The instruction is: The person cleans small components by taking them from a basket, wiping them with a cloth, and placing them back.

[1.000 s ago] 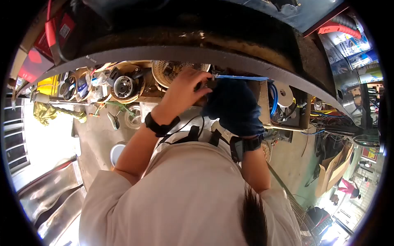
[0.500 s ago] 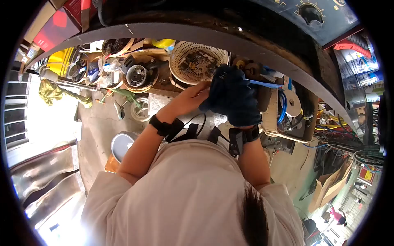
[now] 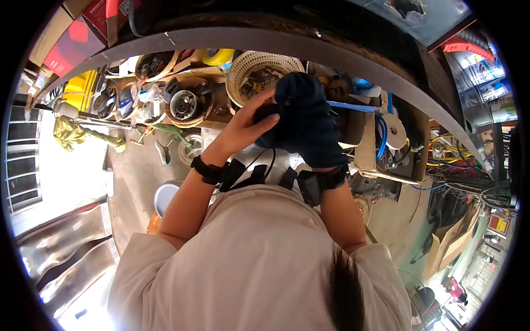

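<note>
A thick dark blue knitted glove (image 3: 314,129) covers my right hand (image 3: 309,110) down to the wrist, so its finger positions are hidden. My bare left hand (image 3: 245,128) is up against the glove's left side. Part of the dark fabric sits between its thumb and fingers, and the fingertips are partly behind it. Black bands with small boxes are strapped on both wrists. Just beyond the hands, a cream plastic basket (image 3: 237,83) holds small dark parts.
A dark shelf edge (image 3: 221,38) arches above the hands. Cartons with a motor-like part (image 3: 185,105) stand left; a cardboard box with a tape roll (image 3: 393,132) stands right. A round-topped bucket (image 3: 164,197) is on the floor at left. Another person (image 3: 457,291) appears far off at lower right.
My left hand has turned and spread its thumb from its fingers around the glove fabric. The gloved right hand has tilted and shifted slightly left. The view has moved slightly.
</note>
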